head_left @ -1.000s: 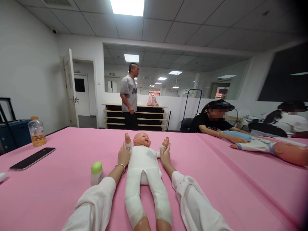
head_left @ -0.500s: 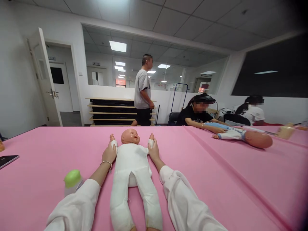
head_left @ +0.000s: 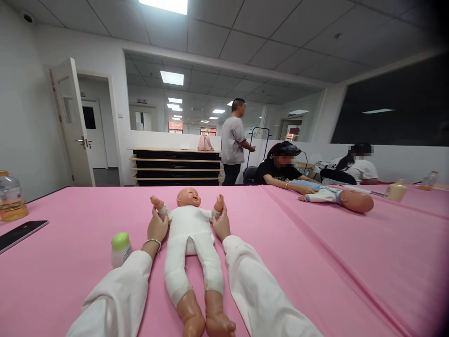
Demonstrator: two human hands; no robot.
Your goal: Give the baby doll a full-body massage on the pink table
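A baby doll (head_left: 189, 229) with a white cloth body lies on its back on the pink tablecloth (head_left: 280, 262), head away from me and bare feet towards me. My left hand (head_left: 157, 228) is closed round the doll's arm on the left. On the other side my right hand (head_left: 220, 224) grips the doll's other arm. Both doll hands stick up above my fingers, raised beside its head. A small bottle with a green cap (head_left: 121, 249) stands left of my left forearm, which partly hides it.
A phone (head_left: 23, 234) and a bottle of amber liquid (head_left: 11, 199) are at the far left. Across the table, a seated person in black (head_left: 280, 164) handles another doll (head_left: 356, 200) beside a beige bottle (head_left: 395, 191). Another person (head_left: 233, 140) stands by the shelves (head_left: 175, 164).
My view has tilted up and shifted, bringing the doll's feet into sight. My hands have slid slightly down the doll's arms, whose hands now show more. The standing person has walked right.
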